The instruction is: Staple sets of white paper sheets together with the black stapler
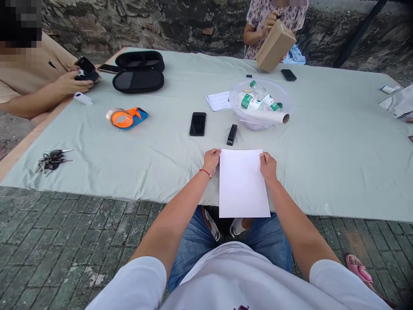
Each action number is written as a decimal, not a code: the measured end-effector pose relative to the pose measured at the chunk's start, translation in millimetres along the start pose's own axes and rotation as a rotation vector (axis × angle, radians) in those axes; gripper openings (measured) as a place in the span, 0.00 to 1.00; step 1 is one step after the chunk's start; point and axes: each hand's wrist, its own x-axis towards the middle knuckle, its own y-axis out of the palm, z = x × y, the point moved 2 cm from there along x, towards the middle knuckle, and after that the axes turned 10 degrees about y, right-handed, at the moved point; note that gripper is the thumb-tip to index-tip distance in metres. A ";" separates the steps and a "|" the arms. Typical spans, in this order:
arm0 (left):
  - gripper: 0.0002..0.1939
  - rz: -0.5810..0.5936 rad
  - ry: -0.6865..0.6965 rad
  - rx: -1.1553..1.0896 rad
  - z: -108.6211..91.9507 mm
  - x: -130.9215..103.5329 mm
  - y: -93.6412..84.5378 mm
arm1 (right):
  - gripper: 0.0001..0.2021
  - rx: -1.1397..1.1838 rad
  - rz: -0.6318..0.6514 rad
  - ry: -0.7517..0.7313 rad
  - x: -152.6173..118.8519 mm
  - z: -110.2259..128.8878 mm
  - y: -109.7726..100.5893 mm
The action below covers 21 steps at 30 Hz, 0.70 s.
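A blank white sheet of paper (pixel 244 185) is held up by its two upper corners at the table's near edge. My left hand (pixel 212 160) pinches the top left corner, and a red bracelet circles that wrist. At the top right corner, my right hand (pixel 268 166) has its fingers closed on the paper. The sheet's lower end hangs past the cloth edge, over my lap. Just beyond its top edge lies a black stapler-like object (pixel 232 134), with a black phone (pixel 198 124) farther to the left.
On the cloth-covered table (pixel 167 150) are keys (pixel 53 161), an orange and blue tape dispenser (pixel 127 118), an open black case (pixel 138 79) and a basin (pixel 254 122) with bottles and a roll. A person holds a cardboard box (pixel 276 46); another at left holds a black object (pixel 86 69).
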 end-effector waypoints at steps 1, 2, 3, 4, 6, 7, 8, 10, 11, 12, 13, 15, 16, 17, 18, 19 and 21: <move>0.11 0.006 -0.009 -0.006 0.5 0.6 -0.6 | 0.16 0.002 0.002 -0.005 -0.7 -0.4 -0.2; 0.11 0.005 -0.015 -0.002 1.0 1.3 -0.7 | 0.16 0.004 0.001 -0.004 -1.0 -0.5 -0.3; 0.10 -0.005 -0.019 0.010 1.4 1.9 -0.5 | 0.17 0.006 -0.003 0.000 -1.2 -0.2 -0.3; 0.10 -0.020 -0.020 0.027 1.7 2.5 0.1 | 0.17 0.007 -0.010 0.006 -1.2 0.2 -0.2; 0.11 -0.048 -0.026 0.048 1.9 3.4 2.3 | 0.17 0.016 -0.027 0.022 -0.9 1.2 0.2; 0.12 -0.058 -0.034 0.049 1.8 3.7 3.5 | 0.17 0.023 -0.034 0.028 -0.8 1.6 0.3; 0.12 -0.064 -0.042 0.044 1.3 4.0 4.5 | 0.16 0.030 -0.038 0.032 -0.8 2.0 0.3; 0.12 -0.068 -0.055 0.026 -0.3 4.0 5.2 | 0.16 0.042 -0.035 0.042 -1.0 2.2 0.0; 0.12 -0.064 -0.062 0.018 -1.3 3.8 4.9 | 0.16 0.049 -0.026 0.045 -1.2 2.1 -0.3; 0.11 -0.053 -0.070 0.008 -2.2 3.5 4.3 | 0.16 0.057 -0.012 0.047 -1.4 1.8 -0.6; 0.10 -0.036 -0.078 -0.002 -2.9 3.0 3.6 | 0.16 0.066 0.003 0.049 -1.7 1.4 -1.0; 0.08 -0.008 -0.087 -0.008 -3.6 1.9 2.3 | 0.17 0.085 0.028 0.050 -2.0 0.5 -1.5; 0.08 -0.005 -0.085 -0.002 -3.6 1.5 1.9 | 0.17 0.092 0.035 0.051 -2.0 0.1 -1.6; 0.08 -0.012 -0.076 0.007 -3.3 1.4 1.8 | 0.17 0.094 0.037 0.053 -2.0 -0.2 -1.6; 0.09 -0.024 -0.064 0.017 -2.8 1.4 1.9 | 0.17 0.092 0.035 0.054 -1.9 -0.3 -1.4; 0.10 -0.040 -0.050 0.023 -2.2 1.6 2.4 | 0.17 0.089 0.031 0.054 -1.7 -0.3 -1.2; 0.12 -0.063 -0.034 0.016 -1.1 2.3 4.0 | 0.17 0.088 0.018 0.050 -1.6 0.2 -0.8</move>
